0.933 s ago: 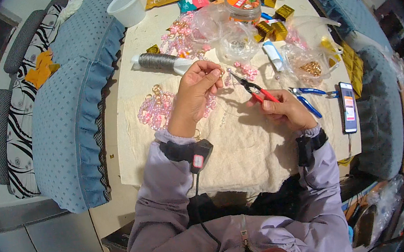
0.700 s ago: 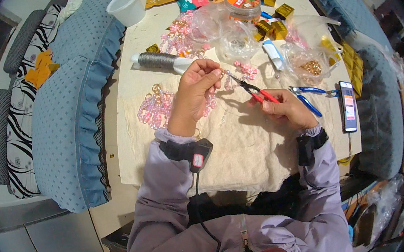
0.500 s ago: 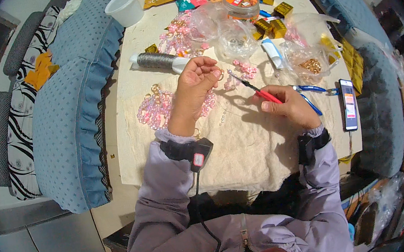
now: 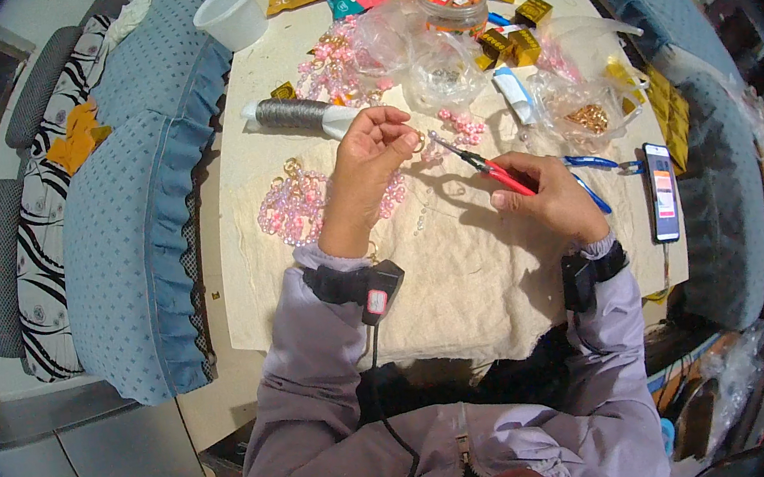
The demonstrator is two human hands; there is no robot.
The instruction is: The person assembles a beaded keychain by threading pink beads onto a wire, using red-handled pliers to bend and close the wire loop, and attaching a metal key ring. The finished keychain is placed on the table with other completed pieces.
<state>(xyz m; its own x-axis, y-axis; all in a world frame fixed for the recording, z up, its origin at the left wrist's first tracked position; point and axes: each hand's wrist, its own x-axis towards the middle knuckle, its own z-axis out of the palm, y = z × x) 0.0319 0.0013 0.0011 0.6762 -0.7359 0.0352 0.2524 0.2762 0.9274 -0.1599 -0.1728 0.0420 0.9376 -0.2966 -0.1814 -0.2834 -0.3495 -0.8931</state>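
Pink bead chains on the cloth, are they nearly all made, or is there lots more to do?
Some looks done: a heap of pink bead pieces with gold rings lies on the cream cloth. In hand: the left hand pinches a small gold ring, and the right hand points red-handled pliers at it. Probably plenty left: loose pink beads and clear bags of parts wait behind.

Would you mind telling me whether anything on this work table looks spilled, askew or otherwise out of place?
Nothing looks spilled or damaged. The left hand pinches a small ring, the right hand holds red-handled pliers, and pink beaded pieces lie on the cream cloth. The phone lies close to the table's right edge.
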